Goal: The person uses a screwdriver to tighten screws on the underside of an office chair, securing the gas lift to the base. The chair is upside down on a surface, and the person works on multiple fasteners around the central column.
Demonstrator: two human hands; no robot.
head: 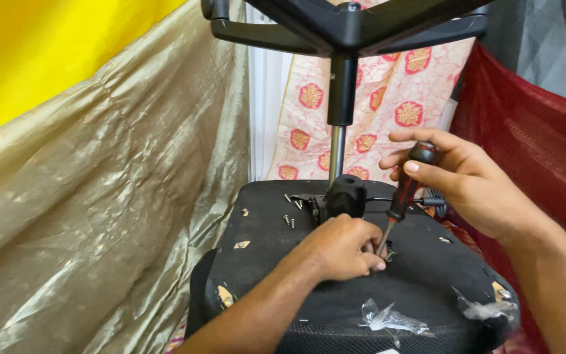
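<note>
A screwdriver (pixel 406 190) with a red-and-black handle is held in the right hand (pixel 466 183), the grip closed around the handle top. Its long axis slants down and leftward — the tip is met by the left hand (pixel 345 249), whose fingers are pinched shut at a small screw (pixel 388 252), barely seen. Both rest on the black underside of an upturned chair seat (pixel 420 275). Loose screws (pixel 289 219) lie beyond the left hand; the gas-lift column (pixel 337 154) rises just behind — open room is toward the seat's near edge.
</note>
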